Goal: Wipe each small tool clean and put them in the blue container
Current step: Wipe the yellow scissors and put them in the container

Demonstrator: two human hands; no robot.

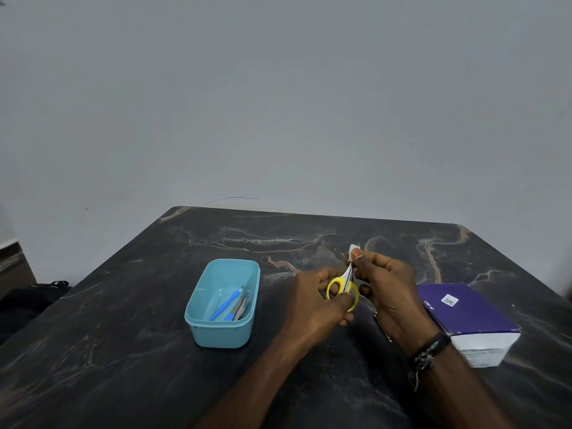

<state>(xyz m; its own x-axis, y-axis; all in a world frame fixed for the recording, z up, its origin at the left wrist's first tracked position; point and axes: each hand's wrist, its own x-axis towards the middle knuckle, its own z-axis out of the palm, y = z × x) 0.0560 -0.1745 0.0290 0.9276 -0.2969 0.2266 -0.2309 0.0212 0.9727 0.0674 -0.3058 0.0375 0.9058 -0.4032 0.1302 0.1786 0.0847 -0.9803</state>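
One blue container point(222, 303) stands left of the tabletop point(123, 351) centre, toward the near edge. In it lie some small tools point(233, 306): one with a long blue handle, and what look like two or three thin grey ones beside it; the exact count is hard to read.

Right of it, above the middle of the tabletop, the left hand point(315, 300) is closed around the yellow handles of one pair of scissors point(343, 287), blades pointing away. The right hand point(387, 286) pinches one small white wipe point(353, 252) against the blades between thumb and fingers.

To do this well, I judge, keep the blades shut and the handles steady, and draw the wipe from pivot toward tip, both faces, fingers off the edge.

Near the right edge sits one purple box point(467, 317), white at its near end. No other loose tool can be made out on the tabletop.
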